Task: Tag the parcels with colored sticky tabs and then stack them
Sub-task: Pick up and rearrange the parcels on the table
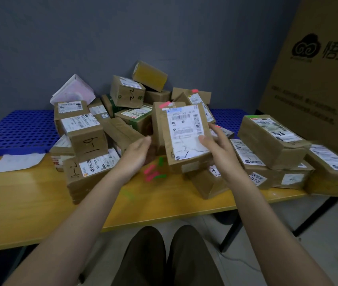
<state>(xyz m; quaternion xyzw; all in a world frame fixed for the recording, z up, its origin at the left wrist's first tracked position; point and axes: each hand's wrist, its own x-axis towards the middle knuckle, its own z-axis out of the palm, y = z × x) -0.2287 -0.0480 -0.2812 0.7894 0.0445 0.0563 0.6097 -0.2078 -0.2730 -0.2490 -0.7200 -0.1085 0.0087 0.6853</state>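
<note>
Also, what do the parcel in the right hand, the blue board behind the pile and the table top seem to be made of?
Parcel: brown cardboard, wrapped in glossy tape, with a white paper label; the tape shines. Blue board: probably moulded plastic, given its even grid of holes. Table top: smooth yellow surface, perhaps laminate or varnished wood; no clear grain shows.

Sticky tabs (153,172) motion-blurred; big carton (318,69) cut off at right edge; label print unreadable.

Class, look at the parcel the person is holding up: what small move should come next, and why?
Probably pick a tab from the loose sticky tabs with the left hand: it hangs free, while the right hand holds the parcel upright.
</note>
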